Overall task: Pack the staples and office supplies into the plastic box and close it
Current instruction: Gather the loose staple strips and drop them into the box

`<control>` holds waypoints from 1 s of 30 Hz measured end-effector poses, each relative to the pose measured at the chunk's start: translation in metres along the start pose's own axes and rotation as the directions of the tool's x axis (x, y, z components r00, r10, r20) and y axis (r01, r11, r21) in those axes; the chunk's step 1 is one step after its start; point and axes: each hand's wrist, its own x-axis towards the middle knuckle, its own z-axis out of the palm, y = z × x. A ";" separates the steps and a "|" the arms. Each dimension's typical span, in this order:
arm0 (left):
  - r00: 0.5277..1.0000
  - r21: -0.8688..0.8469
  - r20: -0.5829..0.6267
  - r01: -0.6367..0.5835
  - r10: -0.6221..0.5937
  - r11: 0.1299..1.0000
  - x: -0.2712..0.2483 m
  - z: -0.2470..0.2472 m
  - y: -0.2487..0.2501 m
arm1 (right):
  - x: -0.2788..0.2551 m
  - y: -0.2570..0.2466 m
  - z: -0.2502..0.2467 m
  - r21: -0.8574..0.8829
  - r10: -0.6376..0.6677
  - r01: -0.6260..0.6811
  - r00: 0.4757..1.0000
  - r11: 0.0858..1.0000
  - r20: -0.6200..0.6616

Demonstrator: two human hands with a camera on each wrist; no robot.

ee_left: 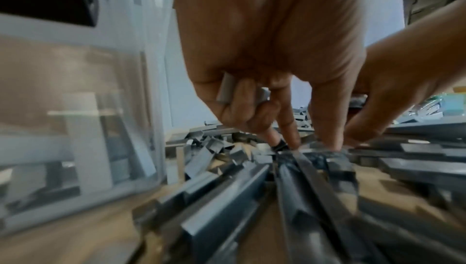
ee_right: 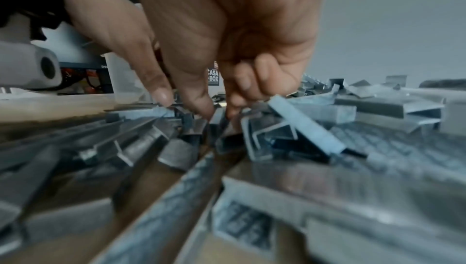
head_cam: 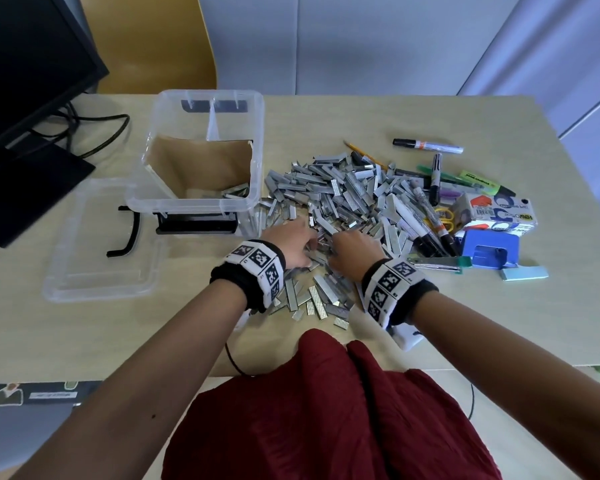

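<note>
Pale wood table (head_cam: pixel 413 323) in an office corner carries everything, and at the middle of it both hands are buried in the heap of staples (head_cam: pixel 343 195). From the left wrist view, the left hand (head_cam: pixel 293 242) has a staple strip or two tucked under its curled small fingers while the longer fingers reach down into the heap, so it is grasping staples. The right hand (head_cam: pixel 355 249), just beside it, has its fingers curled down and pinching among the strips; it seems to be gathering some, though how many it holds is hidden. Beyond the heap to the right lie the other supplies, touching or overlapping one another: markers (head_cam: pixel 426 223), a green highlighter (head_cam: pixel 485 185), yellow-handled scissors (head_cam: pixel 442 218), a printed carton (head_cam: pixel 496 213), a blue hole punch (head_cam: pixel 489 249) and a stapler (head_cam: pixel 437 263). To the left of the heap stands the plastic box (head_cam: pixel 201 202), open, lined with brown paper and showing only a few staples in its near right corner. Its clear lid (head_cam: pixel 101 268) lies flat on the table further left, near a monitor (head_cam: pixel 25 81). By this showing the packing has barely started: nearly all the staples and every other supply are outside the box, and the lid is not yet on.
</note>
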 end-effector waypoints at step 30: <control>0.961 -0.652 -0.020 0.197 -0.277 0.732 -0.010 -0.007 -0.021 | 0.004 -0.002 -0.008 0.346 0.088 -0.162 0.972 0.924 0.219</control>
